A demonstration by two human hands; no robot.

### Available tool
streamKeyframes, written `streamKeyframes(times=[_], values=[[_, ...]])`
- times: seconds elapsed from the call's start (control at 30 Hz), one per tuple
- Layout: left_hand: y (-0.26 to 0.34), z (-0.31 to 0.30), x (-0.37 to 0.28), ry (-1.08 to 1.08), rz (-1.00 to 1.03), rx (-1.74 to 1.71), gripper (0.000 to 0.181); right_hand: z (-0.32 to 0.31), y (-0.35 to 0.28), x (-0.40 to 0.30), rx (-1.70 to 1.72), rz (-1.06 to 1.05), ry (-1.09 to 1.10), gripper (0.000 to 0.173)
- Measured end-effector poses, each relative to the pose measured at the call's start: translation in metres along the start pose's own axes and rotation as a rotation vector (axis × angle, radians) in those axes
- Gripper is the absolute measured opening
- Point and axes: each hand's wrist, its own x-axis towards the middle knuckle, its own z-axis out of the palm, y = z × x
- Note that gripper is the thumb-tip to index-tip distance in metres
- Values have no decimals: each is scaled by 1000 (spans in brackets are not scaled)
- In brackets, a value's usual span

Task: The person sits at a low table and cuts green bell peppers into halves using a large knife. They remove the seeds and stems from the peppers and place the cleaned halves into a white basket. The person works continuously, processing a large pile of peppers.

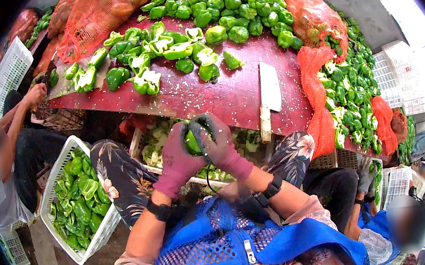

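Both my hands wear purple knit gloves with dark palms and meet around one green bell pepper (193, 142) above my lap. My left hand (181, 155) grips it from the left; my right hand (214, 142) closes on it from the right, its fingers partly hiding it. Beyond them, a cleaver (270, 87) with a wooden handle lies on the red tabletop (209, 98), the handle towards me. Cut pepper halves (147, 81) and whole peppers (238, 34) lie farther back. Under the table edge, a crate holds pale pepper cores (156, 148).
A white plastic crate (108, 230) of green pepper pieces stands at my left. Orange mesh sacks (307, 17) and more peppers (351, 83) lie at the right. One person sits at the far left, with a hand (39, 92) by the table; another sits at the right, wearing gloves (364, 174).
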Motion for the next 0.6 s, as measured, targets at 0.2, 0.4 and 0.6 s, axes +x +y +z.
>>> streamKeyframes(times=[0.2,0.4,0.6], values=[[-3,3,0,27,-27,-32,56,-3,-21,3,46,74,20,20],[-8,10,-2,57,-103,-43,53,2,-14,3,27,93,45,20],[-21,22,-6,119,-5,-86,46,15,25,8,199,367,230,37]])
